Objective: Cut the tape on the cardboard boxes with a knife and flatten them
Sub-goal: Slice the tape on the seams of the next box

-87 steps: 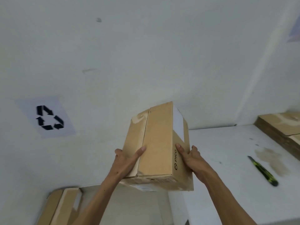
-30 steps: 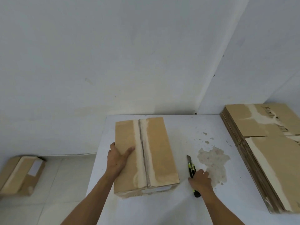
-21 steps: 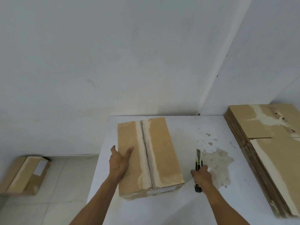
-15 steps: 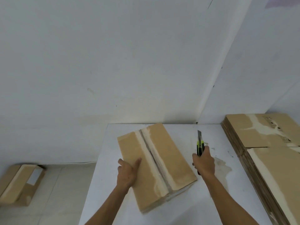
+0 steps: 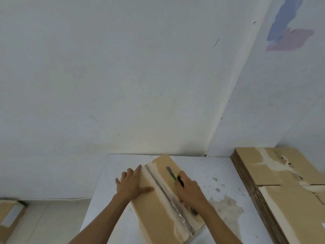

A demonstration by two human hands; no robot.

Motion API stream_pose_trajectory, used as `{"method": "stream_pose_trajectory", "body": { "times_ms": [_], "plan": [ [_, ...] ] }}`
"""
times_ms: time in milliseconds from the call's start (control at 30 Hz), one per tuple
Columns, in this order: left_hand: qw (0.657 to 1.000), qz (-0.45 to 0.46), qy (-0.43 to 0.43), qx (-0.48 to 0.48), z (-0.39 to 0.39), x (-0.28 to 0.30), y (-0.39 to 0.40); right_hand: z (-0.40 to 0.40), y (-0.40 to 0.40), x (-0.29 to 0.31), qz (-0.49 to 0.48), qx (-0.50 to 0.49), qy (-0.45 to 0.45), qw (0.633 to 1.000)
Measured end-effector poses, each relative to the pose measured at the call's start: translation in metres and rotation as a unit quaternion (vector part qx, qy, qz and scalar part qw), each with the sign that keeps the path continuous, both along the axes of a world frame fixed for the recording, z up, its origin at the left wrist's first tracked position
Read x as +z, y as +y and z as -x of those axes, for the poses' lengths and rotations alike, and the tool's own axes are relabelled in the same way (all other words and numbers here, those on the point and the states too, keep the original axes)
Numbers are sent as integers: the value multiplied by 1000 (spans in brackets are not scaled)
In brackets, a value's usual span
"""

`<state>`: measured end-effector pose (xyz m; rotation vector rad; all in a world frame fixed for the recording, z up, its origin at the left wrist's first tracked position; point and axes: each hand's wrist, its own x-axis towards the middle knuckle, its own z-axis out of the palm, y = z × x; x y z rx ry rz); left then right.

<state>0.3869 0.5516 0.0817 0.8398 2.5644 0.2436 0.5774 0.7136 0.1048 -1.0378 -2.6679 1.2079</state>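
Right hand (image 5: 190, 190) moved knife (image 5: 173, 176) over box (image 5: 158, 208); left hand (image 5: 131, 184) flatter.

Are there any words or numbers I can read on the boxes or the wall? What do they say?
None can be read.
Flattened cardboard stack: dark printed marks near its far edge, too blurred to read.
Cardboard box on the table: no print showing on its top.
Box on the floor: a pale patch, nothing legible on it.
Wall: no words; blue and pink smudges at upper right.
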Motion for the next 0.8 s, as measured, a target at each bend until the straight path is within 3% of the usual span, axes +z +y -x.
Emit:
{"method": "stream_pose_trajectory", "body": {
  "times_ms": [100, 467, 800],
  "plan": [
    [1000, -14, 15, 4, 1, -2, 0, 8, -3, -3, -7, 54, -32, 998],
    [994, -71, -71, 36, -11, -37, -25, 75, -30, -7, -206, 164, -104, 959],
    [994, -83, -52, 38, -9, -43, -21, 91, -30, -12, -270, 193, -122, 935]
  ]
}}
